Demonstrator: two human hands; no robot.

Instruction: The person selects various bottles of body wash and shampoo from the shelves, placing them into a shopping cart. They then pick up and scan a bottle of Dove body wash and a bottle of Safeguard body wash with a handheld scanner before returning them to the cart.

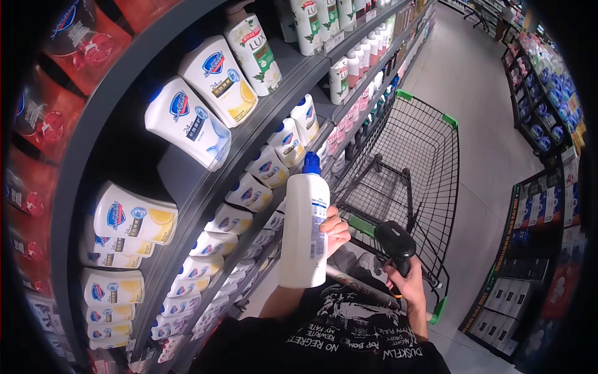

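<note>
The left hand has its fingers wrapped around a white bottle with a blue cap, held upright at centre frame. At four o'clock from it, the right hand is closed on a black handheld scanner. Beyond, at two o'clock, stands a wire shopping cart. Shelves of soap bottles fill the nine o'clock side.

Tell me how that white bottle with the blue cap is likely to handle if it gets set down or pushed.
The white bottle looks like rigid plastic, so it should keep its shape in the left hand. It is tall and narrow, so standing upright it would probably tip if nudged high. Its smooth surface might be a little slippery; how full it is cannot be seen.
</note>
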